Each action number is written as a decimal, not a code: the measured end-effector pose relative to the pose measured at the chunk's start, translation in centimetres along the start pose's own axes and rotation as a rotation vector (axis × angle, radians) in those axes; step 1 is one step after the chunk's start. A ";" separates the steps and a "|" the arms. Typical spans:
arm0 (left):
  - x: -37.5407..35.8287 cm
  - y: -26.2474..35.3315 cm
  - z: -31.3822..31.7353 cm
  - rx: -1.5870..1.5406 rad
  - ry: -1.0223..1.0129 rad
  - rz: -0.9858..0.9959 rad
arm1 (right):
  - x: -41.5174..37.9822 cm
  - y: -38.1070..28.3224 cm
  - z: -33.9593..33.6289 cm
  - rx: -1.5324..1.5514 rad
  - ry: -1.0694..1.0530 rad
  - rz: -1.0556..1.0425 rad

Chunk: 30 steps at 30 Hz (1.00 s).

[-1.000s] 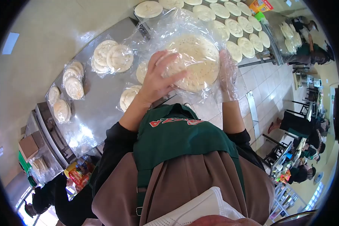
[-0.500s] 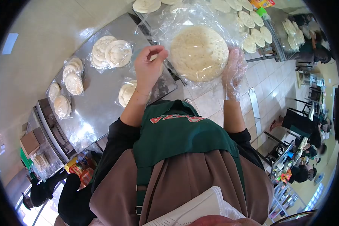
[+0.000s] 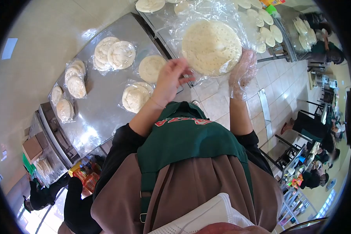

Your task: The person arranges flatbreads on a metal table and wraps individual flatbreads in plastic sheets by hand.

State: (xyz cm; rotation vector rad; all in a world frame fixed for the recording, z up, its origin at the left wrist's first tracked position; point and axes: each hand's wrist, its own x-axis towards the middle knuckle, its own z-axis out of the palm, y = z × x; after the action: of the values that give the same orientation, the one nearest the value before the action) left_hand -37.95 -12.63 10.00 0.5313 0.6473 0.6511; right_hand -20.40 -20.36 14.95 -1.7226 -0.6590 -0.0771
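In the head view, a round, pale pizza crust (image 3: 211, 48) dotted with small holes sits inside a clear plastic bag (image 3: 201, 15). My right hand (image 3: 243, 72), in a clear plastic glove, grips the bagged crust at its lower right edge. Bare and slightly blurred, my left hand (image 3: 171, 80) is beside the bag's lower left edge, fingers loosely curled and apart, with nothing visible in them. An unbagged crust (image 3: 151, 69) lies on the metal table (image 3: 101, 93) just left of that hand. Below it is a bagged stack of crusts (image 3: 137, 96).
More bagged crusts (image 3: 121, 54) lie across the left table. Behind the held bag, a second metal table (image 3: 154, 21) carries several crusts (image 3: 266, 36). A gap separates the two tables. A cardboard box (image 3: 33, 148) stands at far left; people work at right.
My left hand has moved right and down, its pinched fingers loosening and uncovering the lone crust. The held crust has shifted slightly up and right, now showing a paler face with holes.
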 end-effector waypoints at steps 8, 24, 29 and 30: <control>0.5 0.4 0.2 0.351 -0.066 0.255 | -0.3 1.5 0.5 0.062 0.023 -0.241; 1.5 11.8 -0.7 0.920 -0.419 0.413 | 6.3 0.8 -3.2 -0.471 -0.137 -0.636; 2.4 11.6 1.8 0.882 -0.666 0.358 | 5.1 0.4 -0.4 0.045 -0.638 -0.516; 2.5 11.3 2.1 0.866 -0.639 0.361 | 4.6 0.3 0.4 0.334 -0.785 -0.379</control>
State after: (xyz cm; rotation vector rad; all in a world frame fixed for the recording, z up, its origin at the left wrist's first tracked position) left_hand -39.22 -3.72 17.57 1.6136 0.1884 0.4654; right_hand -16.52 -18.22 16.37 -1.2523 -1.4799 0.4442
